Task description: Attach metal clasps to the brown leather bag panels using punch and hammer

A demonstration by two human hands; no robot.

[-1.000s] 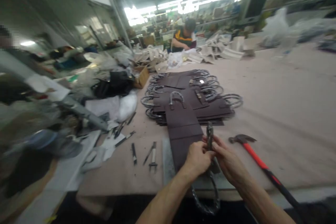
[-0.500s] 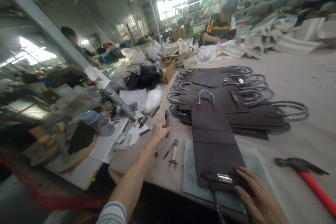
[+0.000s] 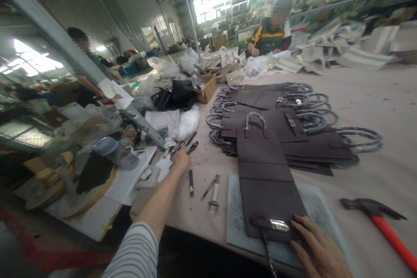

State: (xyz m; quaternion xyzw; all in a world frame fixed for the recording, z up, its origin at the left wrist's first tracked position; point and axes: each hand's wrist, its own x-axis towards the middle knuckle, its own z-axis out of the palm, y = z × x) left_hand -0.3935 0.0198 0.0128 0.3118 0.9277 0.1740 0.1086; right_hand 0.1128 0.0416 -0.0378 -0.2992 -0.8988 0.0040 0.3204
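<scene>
My left hand (image 3: 180,160) is closed at the left of the table, by a group of slim tools. A dark metal hand tool (image 3: 193,147) sticks out past its fingers; its exact kind is hard to make out. My right hand (image 3: 321,243) rests with spread fingers on the lower right edge of a dark brown bag panel (image 3: 265,173). This panel has a shiny metal clasp (image 3: 279,225) and a plastic-wrapped handle (image 3: 256,117), and lies partly on a grey slab (image 3: 234,208).
Stacked brown bag pieces (image 3: 312,143) with wrapped handles lie beyond the panel. A red-handled claw hammer (image 3: 387,226) is at the right. Between my hands lie a pronged tool (image 3: 215,193), a thin rod (image 3: 208,189) and a dark blade-like tool (image 3: 190,183). A metal post (image 3: 143,124) slants at left.
My left hand has moved left with the dark hand tool, which has swung from upright to slanted. My right hand has stayed on the panel.
</scene>
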